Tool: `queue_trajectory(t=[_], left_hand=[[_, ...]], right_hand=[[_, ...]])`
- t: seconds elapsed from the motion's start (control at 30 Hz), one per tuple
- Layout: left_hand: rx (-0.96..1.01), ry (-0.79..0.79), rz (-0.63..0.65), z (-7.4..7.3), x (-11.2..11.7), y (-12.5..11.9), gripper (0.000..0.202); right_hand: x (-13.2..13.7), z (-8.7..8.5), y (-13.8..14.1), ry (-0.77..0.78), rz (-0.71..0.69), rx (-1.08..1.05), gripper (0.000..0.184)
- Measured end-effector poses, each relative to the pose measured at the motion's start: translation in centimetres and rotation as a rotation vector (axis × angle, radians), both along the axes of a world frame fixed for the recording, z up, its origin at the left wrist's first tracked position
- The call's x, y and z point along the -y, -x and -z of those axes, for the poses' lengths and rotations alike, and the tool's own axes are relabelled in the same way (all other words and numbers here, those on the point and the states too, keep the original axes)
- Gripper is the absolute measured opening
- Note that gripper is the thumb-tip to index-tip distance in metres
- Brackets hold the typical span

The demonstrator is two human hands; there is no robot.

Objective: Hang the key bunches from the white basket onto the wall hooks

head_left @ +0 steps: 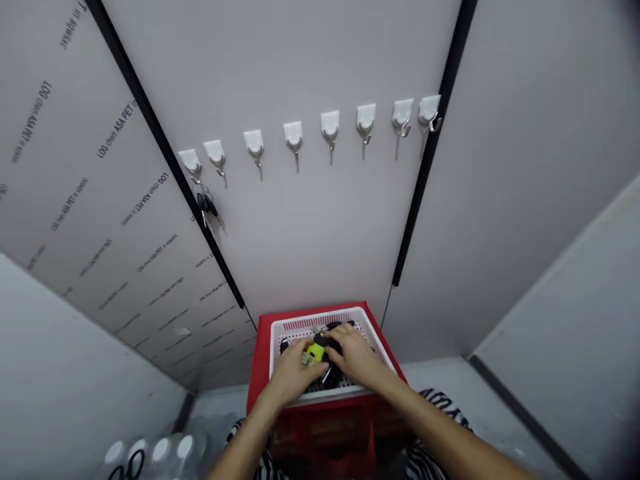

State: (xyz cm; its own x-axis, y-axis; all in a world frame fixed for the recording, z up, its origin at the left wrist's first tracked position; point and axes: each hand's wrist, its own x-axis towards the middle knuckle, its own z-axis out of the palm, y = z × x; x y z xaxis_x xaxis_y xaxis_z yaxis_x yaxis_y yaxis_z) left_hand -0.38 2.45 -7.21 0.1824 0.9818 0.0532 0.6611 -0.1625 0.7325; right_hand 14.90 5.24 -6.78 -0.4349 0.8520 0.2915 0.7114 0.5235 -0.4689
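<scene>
Lime-yellow item (316, 351), small, bright and part black, is showing near the middle of the white basket (272, 347), inside its edges. Left hand (294, 370) is gripping it, thumb opposite fingers; right hand (353, 350) is bending fingers beside it, grip unclear.

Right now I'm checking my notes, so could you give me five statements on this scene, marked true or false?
1. Keys hang from the leftmost hook. True.
2. The white basket rests on something blue. False: on a red surface.
3. The left hand and right hand reach into the basket. True.
4. The wall carries only five hooks. False: eight.
5. A yellow-green item hangs from a hook. False: it is between the hands.
</scene>
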Motion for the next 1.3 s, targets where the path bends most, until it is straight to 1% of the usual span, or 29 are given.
queue_trajectory(t=[0.07, 0.2, 0.33, 0.47, 0.6, 0.67, 0.73, 0.8, 0.9, 0.97, 1.03, 1.13, 1.2, 1.3], left_hand=[[-0.002, 0.001, -0.008, 0.0, 0.1, -0.1, 0.041], [0.053, -0.028, -0.054, -0.2, 0.3, -0.3, 0.026], [0.081, -0.063, -0.081, -0.4, 0.6, -0.4, 0.022], [0.049, -0.093, -0.094, -0.3, 0.7, -0.3, 0.017], [-0.031, -0.054, -0.128, -0.2, 0.5, -0.2, 0.01], [-0.035, -0.058, -0.129, -0.4, 0.5, -0.2, 0.008], [0.034, -0.1, -0.108, -0.6, 0.5, -0.2, 0.009], [0.155, -0.132, -0.114, -0.8, 0.5, -0.1, 0.01], [0.372, -0.099, -0.192, -1.3, 0.2, 0.4, 0.016], [0.473, -0.071, -0.224, -1.8, 0.0, 0.8, 0.018], [0.501, -0.062, -0.215, -2.5, -0.2, 1.2, 0.018], [0.454, -0.05, -0.171, -3.7, -0.2, 1.5, 0.016], [0.421, -0.052, -0.149, -4.6, -0.1, 1.6, 0.015], [0.403, -0.051, -0.102, -6.0, -0.1, 1.5, 0.013]], right_hand=[[0.0, 0.1, 0.0, 0.01, 0.0, -0.03, 0.02], [0.1, 0.2, -0.1, 0.028, -0.004, -0.119, 0.023], [0.4, 0.1, -0.3, 0.057, 0.026, -0.2, 0.025], [0.4, 0.0, -0.3, 0.09, 0.047, -0.215, 0.024], [0.2, -0.1, -0.1, 0.135, 0.066, -0.202, 0.022], [0.1, -0.2, 0.0, 0.147, 0.067, -0.204, 0.022], [0.1, -0.4, -0.1, 0.152, 0.07, -0.223, 0.021], [0.0, -0.4, -0.2, 0.156, 0.088, -0.26, 0.02], [-0.1, -0.4, -0.6, 0.174, 0.129, -0.295, 0.02], [-0.2, -0.5, -0.8, 0.163, 0.146, -0.287, 0.02], [-0.1, -0.7, -0.8, 0.108, 0.168, -0.259, 0.018], [0.3, -1.6, -0.1, -0.01, 0.191, -0.228, 0.016], [0.6, -2.4, 0.9, -0.038, 0.119, -0.263, 0.018], [0.9, -3.4, 2.5, 0.036, -0.107, -0.379, 0.023]])
